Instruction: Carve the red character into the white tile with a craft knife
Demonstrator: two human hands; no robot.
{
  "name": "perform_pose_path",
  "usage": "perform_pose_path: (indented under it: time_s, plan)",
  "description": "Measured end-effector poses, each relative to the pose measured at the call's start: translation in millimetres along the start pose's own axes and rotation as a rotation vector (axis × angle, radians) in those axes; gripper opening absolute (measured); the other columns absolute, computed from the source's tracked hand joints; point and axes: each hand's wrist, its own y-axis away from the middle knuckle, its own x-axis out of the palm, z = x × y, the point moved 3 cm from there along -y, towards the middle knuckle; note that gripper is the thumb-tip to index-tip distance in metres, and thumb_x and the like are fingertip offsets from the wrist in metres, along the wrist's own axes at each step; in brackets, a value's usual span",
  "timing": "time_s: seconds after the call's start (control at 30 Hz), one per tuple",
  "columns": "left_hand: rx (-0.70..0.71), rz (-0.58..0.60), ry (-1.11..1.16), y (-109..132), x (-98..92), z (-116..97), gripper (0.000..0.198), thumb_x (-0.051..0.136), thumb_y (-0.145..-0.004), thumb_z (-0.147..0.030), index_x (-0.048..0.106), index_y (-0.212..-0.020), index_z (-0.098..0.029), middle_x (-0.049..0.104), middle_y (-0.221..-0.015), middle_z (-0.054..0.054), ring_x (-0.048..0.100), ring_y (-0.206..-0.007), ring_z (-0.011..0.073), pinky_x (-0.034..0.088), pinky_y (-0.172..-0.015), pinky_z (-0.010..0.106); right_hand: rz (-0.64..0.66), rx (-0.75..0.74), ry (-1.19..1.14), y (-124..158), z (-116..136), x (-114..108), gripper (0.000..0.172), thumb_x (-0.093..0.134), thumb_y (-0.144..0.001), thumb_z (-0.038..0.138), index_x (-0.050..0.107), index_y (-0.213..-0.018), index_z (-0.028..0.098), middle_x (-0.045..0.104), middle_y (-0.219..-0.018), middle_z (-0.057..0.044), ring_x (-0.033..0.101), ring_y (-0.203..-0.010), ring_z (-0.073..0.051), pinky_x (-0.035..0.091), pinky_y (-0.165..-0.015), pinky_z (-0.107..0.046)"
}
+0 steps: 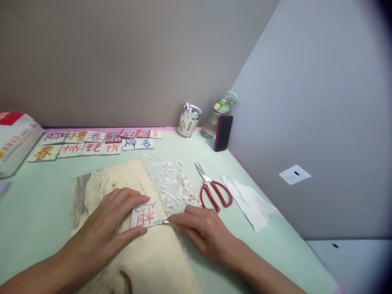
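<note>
From here I see the left hand (114, 220) half open, fingertips and thumb gripping a small white tile (144, 217) with red writing, just inside the right edge of the wooden board (162, 257). The right hand (206, 228) is closed around a slim knife (166, 222), its blade tip at the tile's near right corner. Pale shavings (176, 183) lie beyond the board's right edge, beside red-handled scissors (214, 188). A crumpled tissue (249, 202) sits by the worktop's (39, 196) right edge; painted tiles (92, 143) line its far edge.
</note>
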Motion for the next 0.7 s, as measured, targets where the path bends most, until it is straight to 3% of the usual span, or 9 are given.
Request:
perform_pose_path:
  time_s: [0.13, 0.37, 0.7]
  plan:
    - [0.013, -0.025, 0.009, 0, -1.2, -2, 0.041, 0.069, -0.095, -0.047, 0.060, -0.132, -0.032, 0.067, -0.122, 0.003, 0.062, -0.116, 0.0270, 0.053, -0.098, 0.037, -0.035, -0.012, 0.011, 0, 1, 4, 0.033, 0.044, -0.110, 0.025, 0.074, -0.123, 0.020, 0.066, -0.082, -0.005, 0.062, -0.070, -0.017, 0.044, -0.060, -0.026]
    - [0.025, -0.061, 0.023, -3, -1.9, -9, 0.036, 0.068, -0.096, -0.046, 0.059, -0.127, -0.030, 0.066, -0.120, 0.003, 0.061, -0.113, 0.0263, 0.052, -0.097, 0.036, 0.032, 0.053, -0.079, -3, 2, -4, 0.030, 0.049, -0.109, 0.024, 0.075, -0.123, 0.022, 0.068, -0.085, -0.005, 0.064, -0.075, -0.017, 0.047, -0.067, -0.027]
    - [0.050, -0.036, 0.007, -3, -1.6, -8, 0.036, 0.066, -0.098, -0.044, 0.055, -0.129, -0.031, 0.064, -0.119, 0.003, 0.060, -0.111, 0.0260, 0.051, -0.095, 0.037, -0.092, -0.022, 0.049, -3, 3, 10, 0.032, 0.044, -0.108, 0.023, 0.074, -0.119, 0.021, 0.064, -0.078, -0.003, 0.058, -0.065, -0.015, 0.041, -0.058, -0.025]
